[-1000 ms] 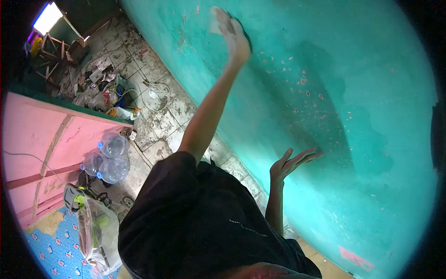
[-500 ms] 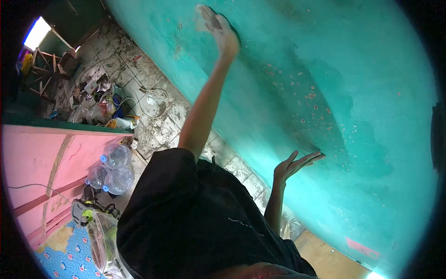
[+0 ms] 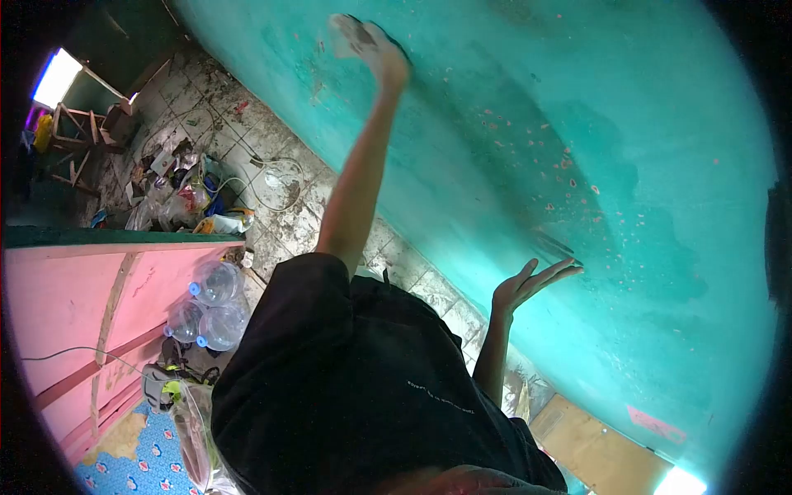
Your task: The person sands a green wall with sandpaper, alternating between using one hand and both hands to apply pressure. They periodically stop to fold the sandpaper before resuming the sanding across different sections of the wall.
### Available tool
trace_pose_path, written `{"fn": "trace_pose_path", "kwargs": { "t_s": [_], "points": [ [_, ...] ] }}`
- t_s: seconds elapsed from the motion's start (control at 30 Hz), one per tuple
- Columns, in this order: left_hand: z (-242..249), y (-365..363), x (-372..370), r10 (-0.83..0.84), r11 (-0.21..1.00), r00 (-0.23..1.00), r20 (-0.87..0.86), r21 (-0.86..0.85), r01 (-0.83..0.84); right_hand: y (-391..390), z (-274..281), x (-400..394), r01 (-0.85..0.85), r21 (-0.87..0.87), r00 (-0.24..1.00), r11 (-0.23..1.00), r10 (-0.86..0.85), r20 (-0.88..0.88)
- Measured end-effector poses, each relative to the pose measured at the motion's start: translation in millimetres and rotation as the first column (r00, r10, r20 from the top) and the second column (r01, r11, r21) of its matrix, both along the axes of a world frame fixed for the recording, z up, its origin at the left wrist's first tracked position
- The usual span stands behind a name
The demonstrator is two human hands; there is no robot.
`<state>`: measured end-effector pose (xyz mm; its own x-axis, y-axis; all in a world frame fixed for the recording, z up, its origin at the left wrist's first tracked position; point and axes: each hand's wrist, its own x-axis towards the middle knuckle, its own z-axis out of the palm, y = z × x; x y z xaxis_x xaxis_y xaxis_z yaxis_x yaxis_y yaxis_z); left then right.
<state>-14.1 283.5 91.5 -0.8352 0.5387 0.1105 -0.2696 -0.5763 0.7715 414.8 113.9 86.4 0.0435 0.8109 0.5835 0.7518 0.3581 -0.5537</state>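
My left hand [image 3: 378, 54] is raised high against the turquoise wall [image 3: 528, 124], its arm stretched out. The fingers look pale and dusty and are blurred. They press a pale, flat piece [image 3: 342, 35] to the wall; its kind I cannot make out. Lower down on the right, my right hand [image 3: 528, 285] is open with fingers stretched out, its tips at or close to the wall, and it holds nothing. Between the hands, the wall shows a dark damp-looking patch and pinkish chipped spots [image 3: 565, 161].
Dirty floor tiles [image 3: 301, 227] run along the wall's foot. A heap of litter [image 3: 186, 194] and a wooden frame [image 3: 78, 136] lie beyond a pink partition [image 3: 66, 289]. Large clear bottles [image 3: 219, 285] stand beside it. A tan board [image 3: 590, 437] is at lower right.
My left hand has shifted slightly left in view, still against the wall. The right hand keeps its open pose. The floor, bottles and wall marks have shifted slightly as the view moved.
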Motion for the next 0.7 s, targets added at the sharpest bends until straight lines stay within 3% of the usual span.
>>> {"fn": "trace_pose_path", "kwargs": {
  "t_s": [0.03,0.07,0.13,0.17,0.2,0.27,0.33,0.37,0.4,0.43,0.47,0.53,0.6,0.63,0.7],
  "points": [
    [1,-10,46,0.197,0.968,0.942,-0.271,-0.102,-0.231,0,-1,2,0.002,0.002,1.0,1.0,-0.002,-0.001],
    [7,-22,93,0.335,0.873,0.772,-0.54,-0.131,-0.47,1,-5,5,0.014,0.019,1.0,1.0,-0.014,-0.003],
    [-18,-52,193,0.075,0.897,0.728,-0.681,-0.274,-0.348,2,-10,2,0.044,0.024,0.999,0.999,-0.043,-0.007],
    [-31,-69,235,-0.057,0.95,0.742,-0.669,-0.264,-0.165,3,-12,-1,0.042,0.013,0.999,0.999,-0.042,-0.012],
    [-34,-77,231,-0.057,0.948,0.74,-0.67,-0.269,-0.17,5,-13,-4,0.042,0.009,0.999,0.999,-0.042,-0.019],
    [-38,-81,221,-0.151,0.979,0.734,-0.663,-0.205,0.016,9,-10,-10,0.018,0.008,0.999,1.0,-0.018,-0.037],
    [-44,-38,146,-0.042,0.911,0.692,-0.721,-0.313,-0.27,6,-5,-15,0.003,0.02,1.0,1.0,-0.003,-0.017],
    [-22,-32,91,0.205,0.946,0.72,-0.663,-0.054,-0.319,8,-3,-19,-0.011,0.036,1.0,0.999,0.011,-0.003],
    [7,-31,40,0.214,0.966,0.832,-0.512,-0.014,-0.258,10,-2,-21,-0.01,0.042,1.0,0.999,0.011,-0.002],
    [6,-9,-20,0.285,0.951,0.836,-0.469,0.031,-0.307,7,-2,-19,-0.017,0.039,1.0,0.999,0.017,0.01],
    [9,-4,-28,0.279,0.953,0.84,-0.466,0.027,-0.302,3,-2,-19,-0.021,0.031,1.0,0.999,0.02,0.02],
    [23,-4,-34,0.332,0.884,0.797,-0.504,-0.127,-0.449,-5,2,-22,-0.011,0.004,1.0,1.0,0.011,0.011],
    [4,-19,52,0.346,0.912,0.795,-0.497,-0.022,-0.411,-2,3,-25,-0.02,-0.008,1.0,1.0,0.02,-0.004],
    [-21,-29,105,0.202,0.878,0.807,-0.555,-0.263,-0.4,-2,1,-22,-0.036,-0.006,0.999,0.999,0.036,0.015],
    [-54,-59,220,0.113,0.929,0.814,-0.569,-0.231,-0.29,-5,-2,-21,-0.053,-0.006,0.998,0.999,0.054,0.041]
  ]
}}
